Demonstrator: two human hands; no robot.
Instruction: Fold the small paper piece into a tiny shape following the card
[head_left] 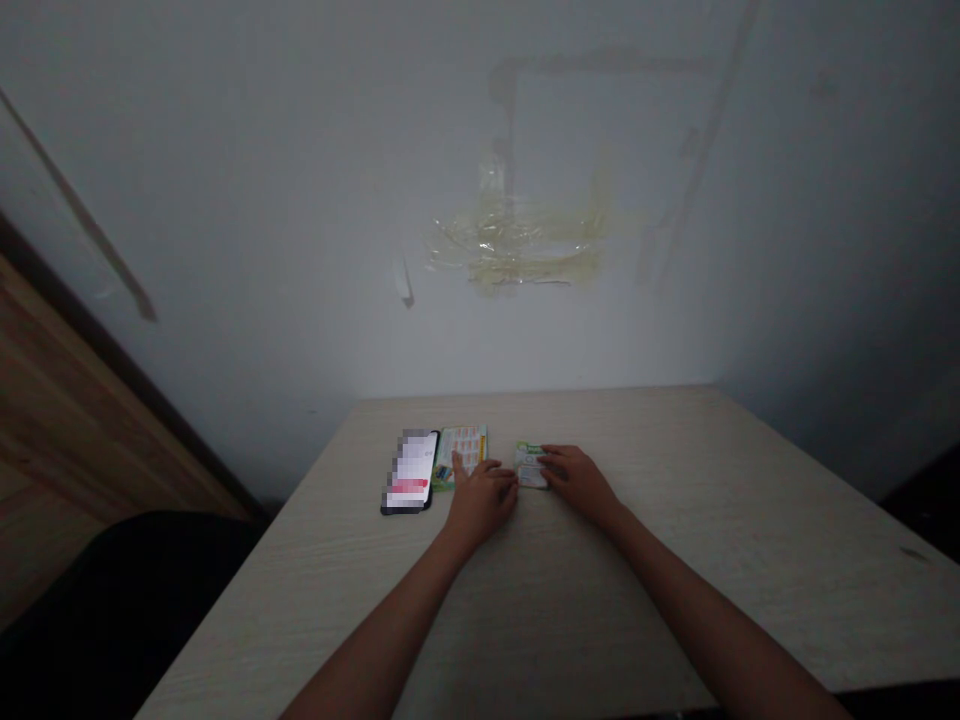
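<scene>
Flat on the table lies a small folded leaflet (529, 468), green and white with fine print. My right hand (581, 482) covers its right side, fingers bent over the paper and holding it at that edge. My left hand (482, 502) rests just left of it, thumb apart from the fingers and fingertips close to the leaflet's left edge; whether they touch it I cannot tell. Under and behind my left thumb is a larger printed sheet (469, 440) with rows of red and white boxes, its lower right part hidden by the hand.
A phone (412, 472) with a lit, blurred screen lies against the sheet's left side. The pale wood-look table (615, 630) meets a grey wall (300, 200) bearing old yellowed tape (536, 245). A black object (135, 590) stands left of the table, beside wooden boards (67, 400).
</scene>
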